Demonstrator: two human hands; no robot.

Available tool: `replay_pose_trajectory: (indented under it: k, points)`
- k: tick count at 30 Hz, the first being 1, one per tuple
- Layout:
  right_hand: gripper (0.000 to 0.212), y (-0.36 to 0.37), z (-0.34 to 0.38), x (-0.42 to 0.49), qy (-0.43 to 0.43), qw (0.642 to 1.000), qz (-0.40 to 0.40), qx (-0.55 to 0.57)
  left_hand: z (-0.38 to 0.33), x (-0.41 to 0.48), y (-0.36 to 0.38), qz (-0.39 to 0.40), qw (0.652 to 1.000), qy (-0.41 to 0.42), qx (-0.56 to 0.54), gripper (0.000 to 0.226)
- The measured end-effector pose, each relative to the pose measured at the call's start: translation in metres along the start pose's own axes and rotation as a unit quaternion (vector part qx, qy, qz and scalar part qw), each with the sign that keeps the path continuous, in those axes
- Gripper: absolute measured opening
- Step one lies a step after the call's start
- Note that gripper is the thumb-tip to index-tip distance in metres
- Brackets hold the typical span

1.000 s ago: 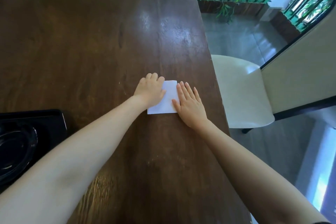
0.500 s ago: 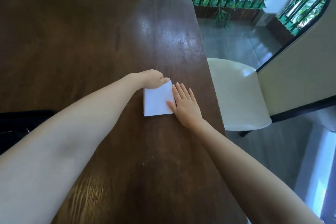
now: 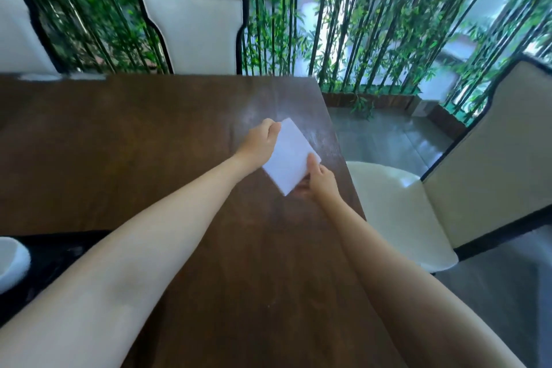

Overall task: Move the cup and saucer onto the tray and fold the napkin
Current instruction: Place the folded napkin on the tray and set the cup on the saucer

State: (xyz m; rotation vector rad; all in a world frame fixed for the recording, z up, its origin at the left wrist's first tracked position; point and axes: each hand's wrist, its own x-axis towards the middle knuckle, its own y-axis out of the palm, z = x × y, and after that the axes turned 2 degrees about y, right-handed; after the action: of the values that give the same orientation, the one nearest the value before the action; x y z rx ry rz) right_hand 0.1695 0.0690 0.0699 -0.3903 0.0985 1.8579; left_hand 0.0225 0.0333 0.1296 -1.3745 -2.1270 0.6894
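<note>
A white folded napkin (image 3: 289, 157) is lifted off the dark wooden table (image 3: 149, 143), tilted, near the table's right edge. My left hand (image 3: 260, 143) grips its upper left edge. My right hand (image 3: 321, 178) pinches its lower right edge with the thumb on top. At the far left, a black tray (image 3: 50, 251) lies on the table, with part of a white cup or saucer (image 3: 10, 260) showing on it at the frame edge; my left forearm covers part of the tray.
A white chair (image 3: 397, 212) stands close to the table's right side. Two white-backed chairs (image 3: 194, 30) face the far edge. Bamboo stems and a planter fill the background beyond a grey floor (image 3: 388, 134).
The napkin lay flat under both hands; now both hands hold it raised and turned diagonally. The view has tilted upward, showing the far chairs and bamboo.
</note>
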Motion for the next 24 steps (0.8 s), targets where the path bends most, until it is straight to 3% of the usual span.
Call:
replay_pose_trajectory:
  k: [6,10,19,24]
  points:
    - [0.042,0.035,0.101,-0.027,-0.141,0.983,-0.118,0.017,-0.044,-0.007,-0.065,-0.129,0.987,0.000,-0.100,0.040]
    - [0.046,0.057,0.145,-0.053,-0.235,0.961,-0.143,-0.035,-0.057,-0.020,-0.113,-0.177,0.977,-0.030,-0.113,0.050]
    - [0.044,0.145,0.150,-0.105,-0.321,0.943,-0.031,-0.085,-0.001,-0.096,-0.189,-0.260,0.944,-0.111,-0.171,0.055]
    - [0.045,0.215,0.131,-0.141,-0.337,0.937,0.028,-0.093,0.053,-0.152,-0.225,-0.329,0.918,-0.131,-0.176,0.044]
